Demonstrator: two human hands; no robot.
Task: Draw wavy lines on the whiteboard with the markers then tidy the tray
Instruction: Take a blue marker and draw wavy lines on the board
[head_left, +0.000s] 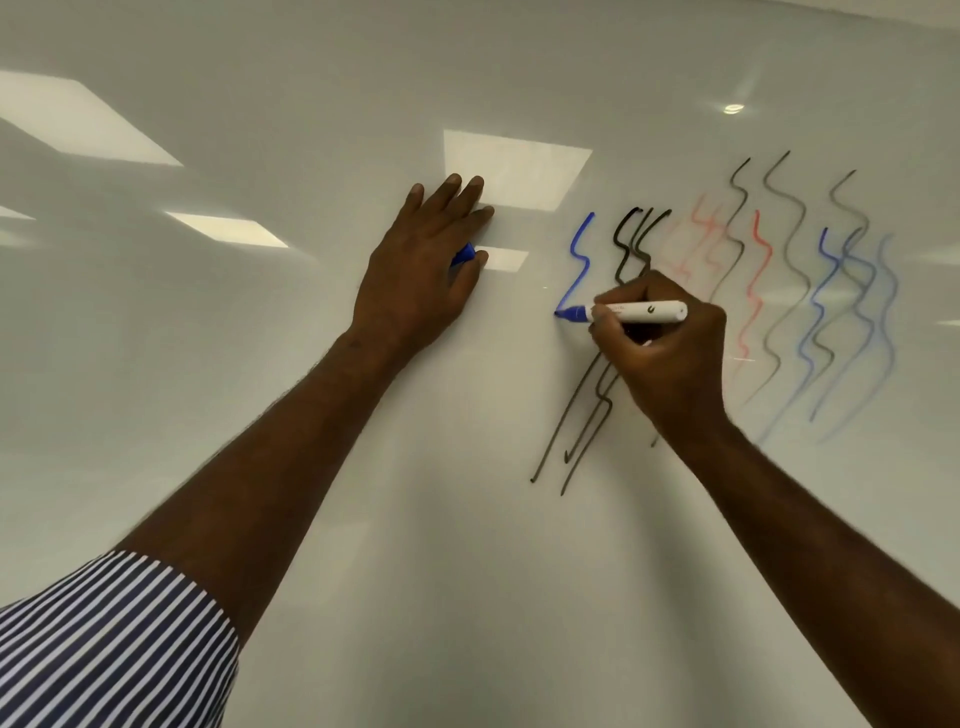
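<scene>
Head view: the right hand (670, 343) gripped the blue marker (631, 313), its tip touching the whiteboard (311, 467) at the blue wavy line (576, 270), left of the fingers. The left hand (421, 270) lay flat, fingers straight, thumb pinning a blue cap (462, 254).

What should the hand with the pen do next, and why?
Probably carry the stroke on downward in another bend. The right hand holds the blue marker with its tip on the whiteboard, and the new blue line is far shorter than the black lines beside it. The left hand holds the cap.
</scene>
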